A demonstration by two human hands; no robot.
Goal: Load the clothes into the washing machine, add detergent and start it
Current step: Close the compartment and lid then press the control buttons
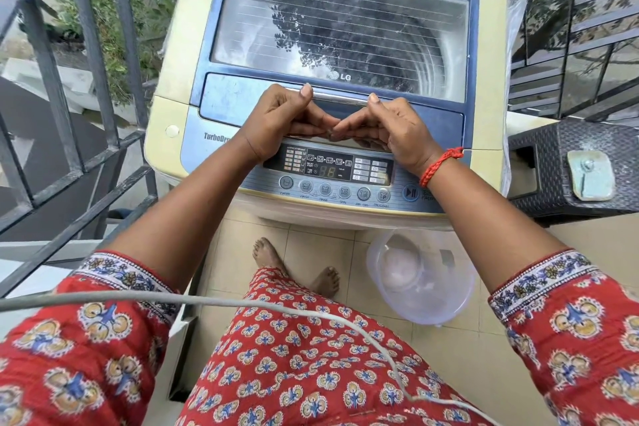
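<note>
A top-loading washing machine (166, 55) stands in front of me with its blue-framed glass lid (345, 28) down. The drum shows dimly through the glass, under reflections of a tree. My left hand (280, 121) and my right hand (394, 128) both hold the lid's front edge: thumbs on the chrome handle strip (340, 97), fingers curled below it, fingertips nearly meeting. Just below my hands lies the control panel (332, 169) with a row of round buttons and the start/pause button (410, 192). No clothes or detergent are in view.
A clear plastic tub (420, 282) sits on the tiled floor by the machine's right front, near my bare feet. A black woven stand (539, 197) with a metal plate on it is at the right. A metal railing (86, 45) runs along the left. A grey cable (207, 303) crosses my lap.
</note>
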